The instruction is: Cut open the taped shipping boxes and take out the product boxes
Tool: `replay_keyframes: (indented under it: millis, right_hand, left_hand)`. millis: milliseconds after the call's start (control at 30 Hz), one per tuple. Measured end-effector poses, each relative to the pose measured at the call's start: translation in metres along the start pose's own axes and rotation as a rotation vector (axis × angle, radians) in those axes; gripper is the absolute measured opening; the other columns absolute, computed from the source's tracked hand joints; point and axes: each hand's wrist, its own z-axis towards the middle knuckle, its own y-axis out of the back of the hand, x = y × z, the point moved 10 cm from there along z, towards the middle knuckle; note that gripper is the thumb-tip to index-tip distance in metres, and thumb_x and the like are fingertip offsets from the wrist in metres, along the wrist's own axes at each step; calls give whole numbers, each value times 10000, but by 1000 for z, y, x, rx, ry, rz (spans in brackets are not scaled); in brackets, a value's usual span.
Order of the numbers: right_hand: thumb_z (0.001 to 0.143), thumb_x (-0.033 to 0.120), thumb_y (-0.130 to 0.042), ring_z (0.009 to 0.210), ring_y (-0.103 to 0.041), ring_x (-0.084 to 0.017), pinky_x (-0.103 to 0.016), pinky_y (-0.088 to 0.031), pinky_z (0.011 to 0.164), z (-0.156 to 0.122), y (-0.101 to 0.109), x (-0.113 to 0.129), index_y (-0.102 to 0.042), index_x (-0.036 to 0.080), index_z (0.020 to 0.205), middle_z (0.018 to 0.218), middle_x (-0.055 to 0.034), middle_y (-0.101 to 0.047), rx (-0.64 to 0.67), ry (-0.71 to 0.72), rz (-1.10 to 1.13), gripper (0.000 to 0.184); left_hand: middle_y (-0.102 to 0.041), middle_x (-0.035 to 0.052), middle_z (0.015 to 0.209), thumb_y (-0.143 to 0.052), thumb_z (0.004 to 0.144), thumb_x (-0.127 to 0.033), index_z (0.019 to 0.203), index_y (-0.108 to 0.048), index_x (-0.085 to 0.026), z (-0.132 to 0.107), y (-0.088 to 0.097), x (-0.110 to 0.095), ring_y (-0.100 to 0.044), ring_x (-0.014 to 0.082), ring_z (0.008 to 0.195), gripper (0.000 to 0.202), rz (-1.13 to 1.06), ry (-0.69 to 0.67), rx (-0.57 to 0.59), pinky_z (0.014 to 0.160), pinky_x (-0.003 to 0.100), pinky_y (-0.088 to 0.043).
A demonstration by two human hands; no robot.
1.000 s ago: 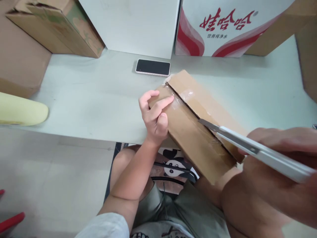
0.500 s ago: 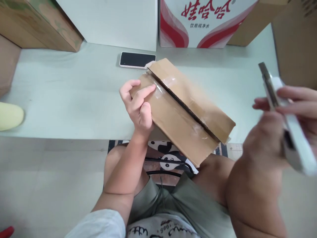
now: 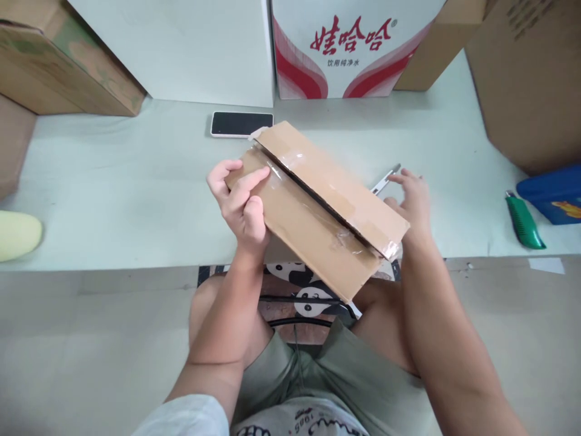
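Observation:
A taped brown cardboard box (image 3: 313, 236) is tilted over the table's front edge, with a narrow dark gap between its flaps and loose clear tape at its right end. My left hand (image 3: 242, 203) is closed around its left end, fingers on the taped top. Behind the box's right side, a white-and-grey box cutter (image 3: 385, 180) lies on the table, its lower end hidden by the box. My right hand (image 3: 411, 203) is right beside this cutter, fingers apart and slightly blurred, with nothing visible in its grasp.
A phone (image 3: 242, 124) lies behind the box on the covered table (image 3: 113, 181). White and brown cartons, including a red-and-white water carton (image 3: 336, 66), line the back. A green utility knife (image 3: 524, 221) and a blue container (image 3: 554, 191) are at right; a pale yellow object (image 3: 19, 235) is at left.
My right hand has moved left from the right side and put the box cutter down behind the cardboard box. My left hand keeps its hold. The view has shifted slightly right.

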Motion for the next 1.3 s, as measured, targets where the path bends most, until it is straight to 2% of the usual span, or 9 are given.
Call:
replay_keyframes:
  millis: [100,233,467,633,767,900,1000,1167,1300]
  right_hand:
    - [876,580,-619,1420,-568,-368,-666,-418,1203,-17,21,49,-607,303,1259,1404,-131,-627,-117,68,220,473]
    - [659,831,-789,1384,-595,-384,-600,-508,1145,-34,6,120,-602,329,1263,1413,-126,-624,156,261,408,807]
    - [615,780,-877,1446,-533,-375,-569,-513,1161,-33,-4,138,-636,275,1301,1478,-161,-594,297,270,461,886]
    - [805,752,-746,1241,-694,-310,-488,-594,1049,-32,0,139,-646,241,1256,1302,-146,-717,140,305,592,689]
    - [929,844,-520,965,-752,-237,-376,-624,841,-31,12,131,-673,225,1127,1058,-89,-756,-102,190,610,667]
    - [1044,763,-371,744,-658,-167,-306,-541,684,-35,27,127,-691,217,967,794,-31,-652,-329,153,474,636]
    - [1083,668,-381,665,-585,-149,-303,-522,661,-34,24,127,-691,214,972,734,-11,-599,-346,174,437,561]
    - [1072,525,-507,891,-674,-202,-376,-602,839,-33,10,123,-671,244,1190,981,-47,-700,-284,213,446,346]
    - [1114,488,-408,1041,-711,-248,-482,-609,984,-38,2,122,-640,238,1260,1083,-77,-719,-303,233,467,371]
  left_hand:
    - [-519,98,1311,-360,1009,-578,1143,-770,-278,-2,-1,5,-555,338,1350,526,11,32,14,1206,581,-448]
    - [-514,96,1363,-346,1019,-561,1163,-761,-276,-3,-1,13,-525,340,1407,523,14,52,25,1246,571,-423]
    - [-466,69,1597,-446,1038,-478,1230,-701,-299,6,6,25,-507,284,1490,367,107,90,118,1222,474,-491]
    - [-656,81,1356,-678,950,-353,1196,-734,-316,25,25,-56,-604,293,1375,255,83,-52,78,1242,538,-453]
    - [-761,51,1163,-617,957,-337,1217,-711,-304,15,-19,-148,-699,278,1239,278,60,-252,499,1129,512,-537]
    - [-785,46,1139,-569,946,-445,1153,-726,-290,-9,-61,-168,-692,312,1262,302,269,-280,815,1266,600,-358]
    - [-747,13,909,-544,943,-428,978,-724,-297,-9,-58,-167,-733,257,1006,225,245,-341,749,1231,569,-387]
    - [-662,33,788,-460,960,-508,831,-666,-293,-1,-2,-173,-664,251,825,325,206,-416,421,1097,586,-464]
    - [-648,67,749,-312,963,-620,753,-639,-284,-5,31,-166,-657,273,788,514,331,-343,390,982,588,-507]
